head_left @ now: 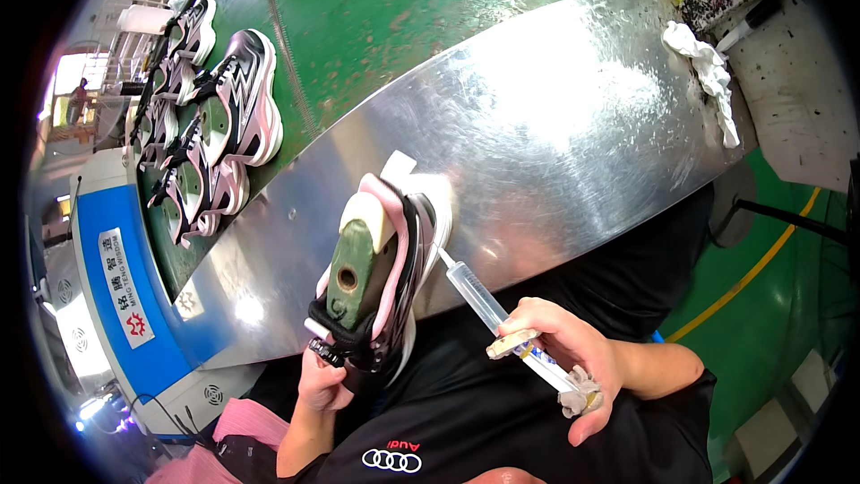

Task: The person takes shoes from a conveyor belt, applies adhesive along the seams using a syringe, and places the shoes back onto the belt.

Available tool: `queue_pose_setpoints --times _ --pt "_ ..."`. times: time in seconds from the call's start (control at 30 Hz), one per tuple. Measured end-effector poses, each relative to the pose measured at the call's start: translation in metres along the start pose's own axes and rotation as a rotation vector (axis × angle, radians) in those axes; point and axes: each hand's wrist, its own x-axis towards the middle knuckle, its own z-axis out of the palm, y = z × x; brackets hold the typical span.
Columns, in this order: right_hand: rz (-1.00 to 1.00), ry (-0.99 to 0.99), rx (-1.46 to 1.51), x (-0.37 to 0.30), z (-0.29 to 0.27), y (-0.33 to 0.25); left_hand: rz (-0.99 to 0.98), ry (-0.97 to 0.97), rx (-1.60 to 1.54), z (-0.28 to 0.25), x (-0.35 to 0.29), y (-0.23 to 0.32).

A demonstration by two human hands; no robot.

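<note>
A pink, black and white sneaker (414,260) stands tilted over the metal table edge, with a green shoe last (351,260) filling its opening. My left hand (322,383) is closed round the sneaker's lower end by the black laces. In my right hand (573,345) is a clear syringe (479,296), its body slanting up to the left. The syringe's thin white tip is at the side of the sneaker, near the white sole; whether it touches cannot be made out. Pale wrappings show on the syringe's flange and plunger end, by my thumb and fingers.
Several similar sneakers (237,94) stand in rows on the green conveyor belt (358,18) at the left. A shiny metal table (537,125) curves across the middle. Crumpled white cloth (703,67) lies at its right end. A blue and white machine panel (116,278) borders the left.
</note>
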Motion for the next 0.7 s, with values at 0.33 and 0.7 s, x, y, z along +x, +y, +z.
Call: queue_pose_setpoints --times 0.33,0.7 --pt "0.091 -0.026 -0.011 0.005 0.007 -0.03 -0.142 -0.262 -0.185 0.032 0.018 -0.03" --pt "0.301 -0.015 0.131 -0.017 0.019 -0.103 -0.404 -0.489 -0.405 0.052 0.049 -0.037"
